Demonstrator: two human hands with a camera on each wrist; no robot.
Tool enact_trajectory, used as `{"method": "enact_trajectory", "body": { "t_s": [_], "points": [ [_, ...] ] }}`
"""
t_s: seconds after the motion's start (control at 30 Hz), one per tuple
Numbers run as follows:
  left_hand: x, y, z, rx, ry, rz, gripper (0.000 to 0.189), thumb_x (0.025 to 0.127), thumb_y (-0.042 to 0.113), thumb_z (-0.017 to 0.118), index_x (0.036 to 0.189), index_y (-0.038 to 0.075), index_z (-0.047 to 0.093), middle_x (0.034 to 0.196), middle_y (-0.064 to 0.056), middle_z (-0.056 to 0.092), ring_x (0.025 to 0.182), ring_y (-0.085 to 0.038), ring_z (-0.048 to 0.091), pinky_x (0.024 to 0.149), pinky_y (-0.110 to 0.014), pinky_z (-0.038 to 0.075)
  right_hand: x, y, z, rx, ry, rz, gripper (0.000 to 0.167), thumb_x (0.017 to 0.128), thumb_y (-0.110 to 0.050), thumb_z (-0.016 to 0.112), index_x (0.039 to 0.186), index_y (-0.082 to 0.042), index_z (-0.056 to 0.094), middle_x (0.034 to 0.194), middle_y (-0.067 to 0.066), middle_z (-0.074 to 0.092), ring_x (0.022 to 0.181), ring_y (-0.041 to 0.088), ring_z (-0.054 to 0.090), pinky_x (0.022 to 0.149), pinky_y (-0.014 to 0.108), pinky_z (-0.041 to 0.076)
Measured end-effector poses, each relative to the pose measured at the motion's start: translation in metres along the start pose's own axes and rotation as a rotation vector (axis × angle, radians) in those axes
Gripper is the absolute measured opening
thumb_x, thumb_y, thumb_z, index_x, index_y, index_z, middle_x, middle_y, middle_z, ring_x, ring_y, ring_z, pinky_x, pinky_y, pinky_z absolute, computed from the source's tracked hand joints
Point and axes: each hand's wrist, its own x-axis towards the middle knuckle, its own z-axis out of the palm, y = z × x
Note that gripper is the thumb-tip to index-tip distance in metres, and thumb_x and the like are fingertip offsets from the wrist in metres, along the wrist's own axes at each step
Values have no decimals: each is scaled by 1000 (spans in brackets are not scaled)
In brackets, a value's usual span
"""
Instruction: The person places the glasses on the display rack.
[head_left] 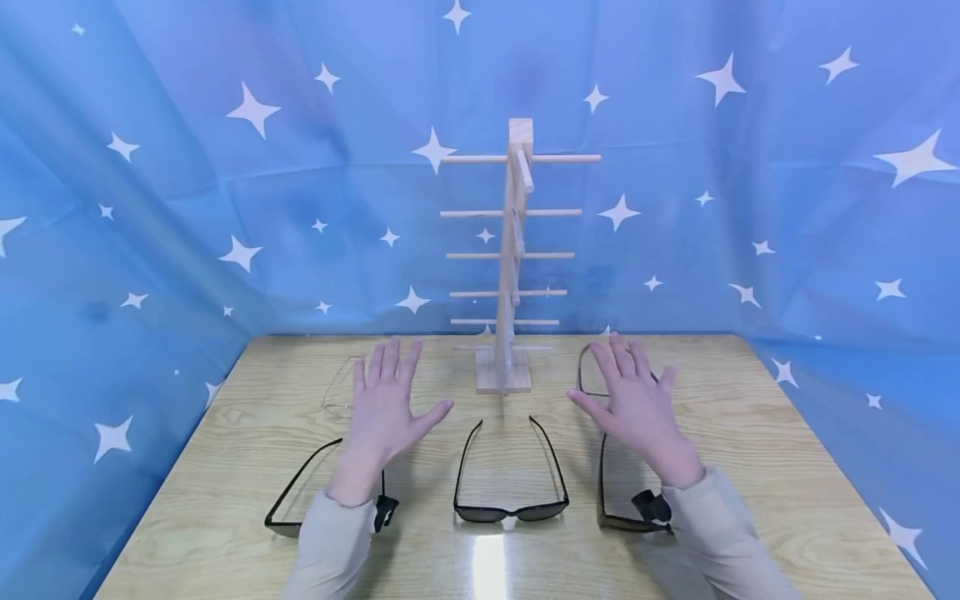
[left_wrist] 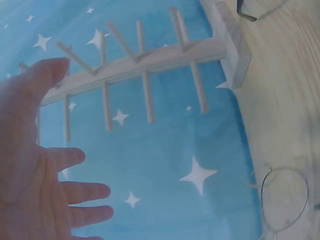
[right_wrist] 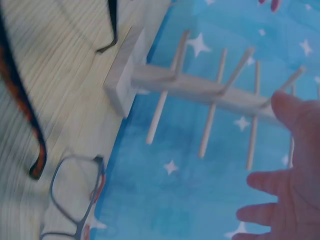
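Note:
My left hand (head_left: 382,408) hovers over the left of the table, fingers straight and spread, holding nothing. Partly behind it lie thin wire-rimmed glasses (head_left: 330,392); their round lens rim (left_wrist: 285,200) shows in the left wrist view. Dark sunglasses (head_left: 288,527) sit under the left forearm, partly hidden. My right hand (head_left: 637,408) is likewise spread, above dark-framed eyeglasses (head_left: 581,375) that it partly covers. More sunglasses (head_left: 622,523) are beneath the right wrist. Between the hands, black sunglasses (head_left: 512,512) lie with temples unfolded toward a wooden peg stand (head_left: 507,250).
The upright stand's square base (head_left: 491,379) rests near the back edge of the wood-grain table (head_left: 225,500). Its pegs stick out left, right and forward at several heights. A blue curtain (head_left: 360,192) with white stars hangs behind and at both sides.

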Motion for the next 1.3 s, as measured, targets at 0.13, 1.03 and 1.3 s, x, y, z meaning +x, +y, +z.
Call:
{"method": "enact_trajectory", "body": {
  "t_s": [0.13, 1.03, 1.3],
  "points": [
    [-7, -10, -11, -17, 67, 30, 85, 78, 55, 65, 141, 6, 36, 143, -25, 34, 130, -44, 31, 106, -61, 23, 2, -12, 0, 23, 85, -96, 70, 86, -50, 60, 135, -3, 43, 137, 24, 43, 128, 44, 34, 97, 72, 22],
    [-71, -100, -35, 9, 75, -82, 53, 79, 17, 71, 117, -15, 53, 118, -37, 51, 111, -49, 47, 92, -58, 41, 12, -116, 36, 381, 96, -365, 52, 84, -25, 70, 125, 2, 53, 120, 18, 59, 111, 33, 55, 90, 46, 48],
    [-92, -118, -32, -22, 39, -114, 44, 79, 11, 72, 110, -16, 56, 106, -32, 59, 99, -47, 55, 81, -56, 47, 5, -148, 50, 424, 12, -432, 48, 85, -21, 70, 124, 2, 54, 118, 17, 60, 110, 32, 56, 87, 42, 51]
  ]
}}
